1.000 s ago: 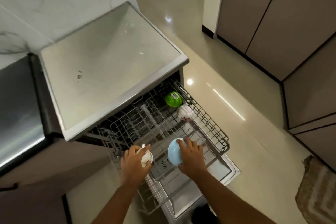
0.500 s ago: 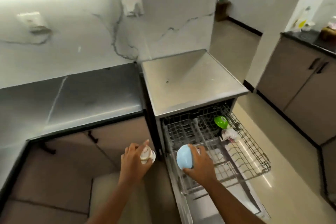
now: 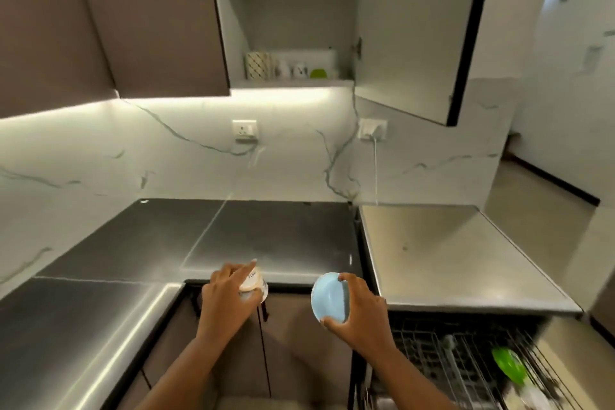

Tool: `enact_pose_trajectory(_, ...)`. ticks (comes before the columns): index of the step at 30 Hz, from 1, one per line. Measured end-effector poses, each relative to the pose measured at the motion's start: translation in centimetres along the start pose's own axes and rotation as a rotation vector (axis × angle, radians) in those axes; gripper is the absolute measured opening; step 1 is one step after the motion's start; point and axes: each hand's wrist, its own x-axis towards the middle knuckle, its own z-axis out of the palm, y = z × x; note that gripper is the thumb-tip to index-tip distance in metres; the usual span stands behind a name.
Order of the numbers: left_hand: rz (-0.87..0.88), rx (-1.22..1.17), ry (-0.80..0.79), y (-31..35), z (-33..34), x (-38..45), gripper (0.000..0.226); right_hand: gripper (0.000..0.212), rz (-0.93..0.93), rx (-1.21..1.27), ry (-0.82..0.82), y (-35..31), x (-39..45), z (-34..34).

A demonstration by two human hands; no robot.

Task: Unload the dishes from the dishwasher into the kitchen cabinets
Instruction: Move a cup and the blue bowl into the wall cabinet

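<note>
- While our head view faces the dark grey countertop (image 3: 273,236), our left hand (image 3: 226,303) grips a small white ceramic cup (image 3: 253,283), fingers curled round its side, its base turned up and away from us.
- Our right hand (image 3: 361,313) holds a pale blue round bowl (image 3: 330,297) by the rim, thumb below and fingers over the top edge; the bowl stands on edge, its hollow facing left toward the cup.
- Both dishes hang in front of the counter's edge, apart from each other.
- Above, the open white wall cabinet (image 3: 289,10) shows a patterned mug (image 3: 258,65) and a green dish (image 3: 318,73) on its lower shelf.
- At lower right, the wire dishwasher rack (image 3: 439,356) holds a green round bowl (image 3: 509,364), blurred.
</note>
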Motion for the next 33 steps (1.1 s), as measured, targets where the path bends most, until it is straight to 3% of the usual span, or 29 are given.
enact_pose_trajectory(5,0.039,-0.183,0.063,0.9,-4.1,6.5,0.061,0.080,-0.144,-0.055,0.135,-3.7,7.9,-2.3)
enact_pose_trajectory(10,0.065,-0.215,0.153,2.9,-5.8,14.5,0.053,0.077,-0.216,-0.099,0.280,-5.5,16.5,-4.0)
enact_pose_trajectory(14,0.125,-0.205,0.222,4.5,-6.0,22.0,0.060,0.080,-0.263,-0.130,0.368,-5.2,23.6,-5.3)
enact_pose_trajectory(20,0.187,-0.236,0.264,6.9,-6.4,33.3,0.059,0.085,-0.342,-0.048,0.522,-5.1,35.0,-8.6)
enact_pose_trajectory(33,0.252,-0.141,0.370,10.1,-8.6,49.7,0.056,0.085,-0.369,-0.021,0.618,-9.3,49.7,-13.2)
